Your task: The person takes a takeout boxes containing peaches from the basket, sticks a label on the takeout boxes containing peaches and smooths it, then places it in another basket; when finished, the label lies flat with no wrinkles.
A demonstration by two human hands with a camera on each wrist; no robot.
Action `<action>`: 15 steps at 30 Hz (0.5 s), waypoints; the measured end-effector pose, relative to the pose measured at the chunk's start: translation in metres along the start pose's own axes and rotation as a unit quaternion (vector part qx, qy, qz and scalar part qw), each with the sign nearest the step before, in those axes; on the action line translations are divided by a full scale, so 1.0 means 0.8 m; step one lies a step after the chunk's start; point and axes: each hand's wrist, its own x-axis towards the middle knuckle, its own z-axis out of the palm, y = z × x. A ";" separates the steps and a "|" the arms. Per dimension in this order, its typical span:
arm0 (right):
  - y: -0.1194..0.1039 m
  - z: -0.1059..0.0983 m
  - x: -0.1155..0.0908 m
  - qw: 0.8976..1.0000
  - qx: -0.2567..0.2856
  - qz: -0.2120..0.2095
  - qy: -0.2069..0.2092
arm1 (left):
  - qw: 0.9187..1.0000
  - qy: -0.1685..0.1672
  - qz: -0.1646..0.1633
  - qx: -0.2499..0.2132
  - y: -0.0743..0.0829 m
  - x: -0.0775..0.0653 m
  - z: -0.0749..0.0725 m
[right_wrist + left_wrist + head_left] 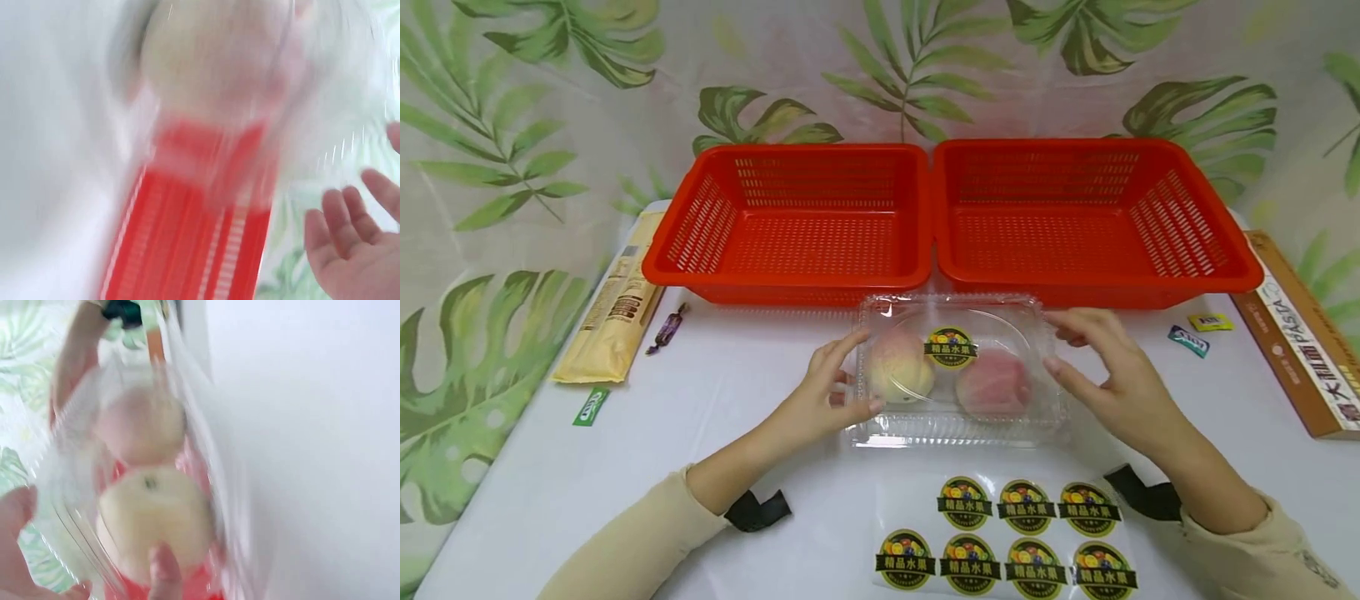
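A clear plastic fruit box sits in front of the baskets in the head view, lid down. Inside lie two peaches, a yellow-pink one on the left and a pinker one on the right. A round black and gold fruit sticker is on the lid. My left hand grips the box's left edge, thumb over the near corner and index finger along the rim. Close beside the right edge is my right hand, its fingers loosely bent and holding nothing; the right wrist view shows its spread fingers.
Two red baskets stand side by side behind the box. Nearer me lies a sticker sheet. A yellow packet and wrapped candies are at left; more candies and a pasta box at right.
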 end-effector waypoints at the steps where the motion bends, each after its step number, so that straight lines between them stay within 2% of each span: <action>1: 0.006 -0.007 -0.001 1.000 -0.001 0.001 0.025 | 1.000 -0.012 -0.011 -0.008 0.001 -0.003 0.001; 4: 0.030 -0.027 -0.002 0.994 0.000 0.038 0.102 | 0.998 -0.025 -0.032 -0.039 0.004 -0.006 0.005; 7: 0.058 -0.045 -0.002 0.979 0.007 0.099 0.180 | 0.995 -0.017 -0.043 -0.090 0.007 -0.006 0.008; 11: 0.095 -0.063 -0.003 0.943 -0.007 0.198 0.267 | 0.987 -0.008 -0.048 -0.155 0.008 -0.005 0.011; 13: 0.111 -0.069 -0.006 0.925 -0.018 0.249 0.286 | 0.984 -0.005 -0.048 -0.169 0.010 -0.009 0.012; 15: 0.125 -0.073 -0.009 0.911 -0.019 0.294 0.288 | 0.983 -0.002 -0.050 -0.177 0.013 -0.014 0.013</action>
